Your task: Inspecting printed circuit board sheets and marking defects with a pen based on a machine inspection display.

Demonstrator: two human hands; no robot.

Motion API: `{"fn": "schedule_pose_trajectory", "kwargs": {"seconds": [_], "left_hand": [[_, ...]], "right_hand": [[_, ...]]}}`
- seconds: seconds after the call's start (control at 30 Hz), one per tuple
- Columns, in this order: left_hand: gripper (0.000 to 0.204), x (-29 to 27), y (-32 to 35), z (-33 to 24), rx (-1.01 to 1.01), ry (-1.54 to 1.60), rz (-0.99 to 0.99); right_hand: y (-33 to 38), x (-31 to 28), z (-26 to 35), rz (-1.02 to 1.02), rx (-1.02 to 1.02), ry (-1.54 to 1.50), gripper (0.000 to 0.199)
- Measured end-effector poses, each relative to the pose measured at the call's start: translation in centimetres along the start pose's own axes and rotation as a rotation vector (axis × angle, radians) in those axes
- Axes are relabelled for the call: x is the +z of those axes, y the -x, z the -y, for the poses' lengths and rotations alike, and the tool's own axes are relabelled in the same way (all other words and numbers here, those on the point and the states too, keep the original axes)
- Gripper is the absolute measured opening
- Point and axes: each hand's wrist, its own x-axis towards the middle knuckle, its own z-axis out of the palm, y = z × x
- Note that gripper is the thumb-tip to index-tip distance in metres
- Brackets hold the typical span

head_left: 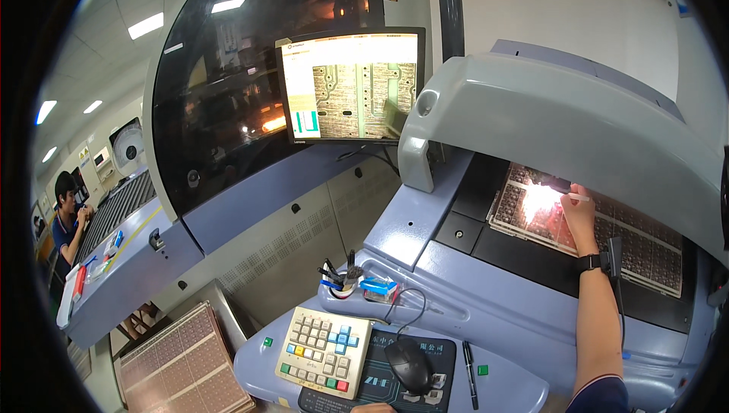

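My right hand (580, 215), with a dark band (591, 262) on its wrist, reaches under the grey hood of the machine. Its fingers are closed on a thin white pen-like stick (579, 197), whose exact kind is too small to make out. Beneath the hand lies a brown circuit board panel (642, 250) on the black bed, lit by a glaring light beside the fingers. Only a sliver of my left hand (373, 408) shows at the lower edge, by the mouse pad (380, 371); its fingers are mostly hidden. A monitor (357, 86) shows a magnified board.
A keypad (323, 352), a black mouse (410, 363) and a black pen (470, 375) lie on the front ledge. Pens stand in a holder (343, 280). More board panels (182, 367) are stacked at lower left. A co-worker (68, 219) sits far left. The grey hood (547, 117) overhangs the bed.
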Motion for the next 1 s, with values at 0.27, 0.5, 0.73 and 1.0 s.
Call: {"fn": "schedule_pose_trajectory", "kwargs": {"seconds": [0.27, 0.5, 0.73, 1.0], "left_hand": [[0.023, 0.1, 0.1, 0.1, -0.019, 0.000, -0.001], [0.023, 0.0, 0.1, 0.1, -0.017, 0.014, -0.004], [0.022, 0.0, 0.1, 0.0, -0.011, 0.013, -0.012], [0.022, 0.0, 0.0, 0.3, 0.028, 0.007, -0.017]], "right_hand": [[-0.3, 0.2, -0.9, -0.019, -0.047, 0.008, 0.028], [-0.1, 0.1, -0.4, -0.011, -0.032, 0.023, 0.024], [-0.1, -0.6, 0.8, 0.055, -0.048, 0.120, 0.014], [0.2, -0.6, 1.3, 0.052, -0.048, 0.064, 0.012]]}}
